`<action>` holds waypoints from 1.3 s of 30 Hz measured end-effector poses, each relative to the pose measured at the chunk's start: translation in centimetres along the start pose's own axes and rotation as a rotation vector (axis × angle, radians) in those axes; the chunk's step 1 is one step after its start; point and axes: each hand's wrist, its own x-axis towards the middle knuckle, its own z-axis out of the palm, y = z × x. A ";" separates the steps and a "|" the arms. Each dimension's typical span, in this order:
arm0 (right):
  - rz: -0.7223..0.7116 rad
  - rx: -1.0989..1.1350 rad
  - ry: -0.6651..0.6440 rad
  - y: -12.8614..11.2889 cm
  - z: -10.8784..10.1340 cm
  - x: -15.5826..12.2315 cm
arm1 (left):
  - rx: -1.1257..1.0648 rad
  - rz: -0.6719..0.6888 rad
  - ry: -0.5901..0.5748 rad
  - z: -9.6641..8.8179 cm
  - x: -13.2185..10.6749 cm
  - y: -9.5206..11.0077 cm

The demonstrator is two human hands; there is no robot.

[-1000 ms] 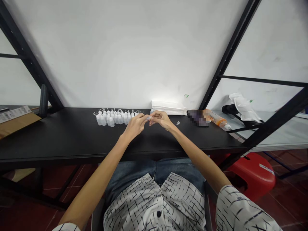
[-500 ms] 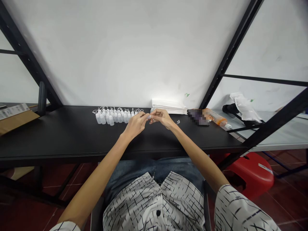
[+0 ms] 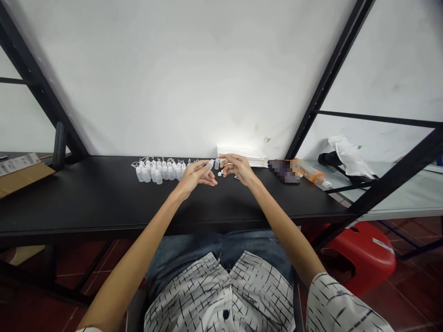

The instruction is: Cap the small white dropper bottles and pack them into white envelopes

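Note:
Small translucent white squeeze bottle (image 3: 209,166) is pinched, tilted, between the thumb and fingers of my left hand (image 3: 198,175). My right hand (image 3: 238,168) hovers just to its right, fingers loosely bent and apart, gripping nothing that I can make out. Close under its fingertips is a small white cap (image 3: 219,174); whether they touch cannot be told. Another small bottle (image 3: 217,164) stands behind, in the gap between the hands. To the left, several like bottles (image 3: 158,176) stand grouped on the black table (image 3: 104,198), with thin white loops at their tops.
A stack of white sheets or bags (image 3: 242,154) lies against the wall. Further right are a blurred dark item (image 3: 285,171) and an orange-labelled bottle (image 3: 311,173) on its side. A cardboard box (image 3: 24,173) sits at far left; a red stool (image 3: 363,253) stands right of the table.
My hands have moved apart from where they met. The squeeze bottle now shows upright-leaning in my left hand, and the right fingers have loosened. The small cap has come into view.

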 end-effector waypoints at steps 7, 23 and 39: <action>-0.044 -0.378 0.252 0.9 -2.3 0.8 | -0.133 -0.026 0.033 -0.1 -0.2 0.8; 0.094 -1.394 0.191 1.5 -4.5 0.6 | 0.217 0.034 0.144 0.0 0.0 0.3; 0.229 -1.443 0.132 0.7 -4.7 0.2 | 0.160 0.041 0.030 0.3 -0.4 0.8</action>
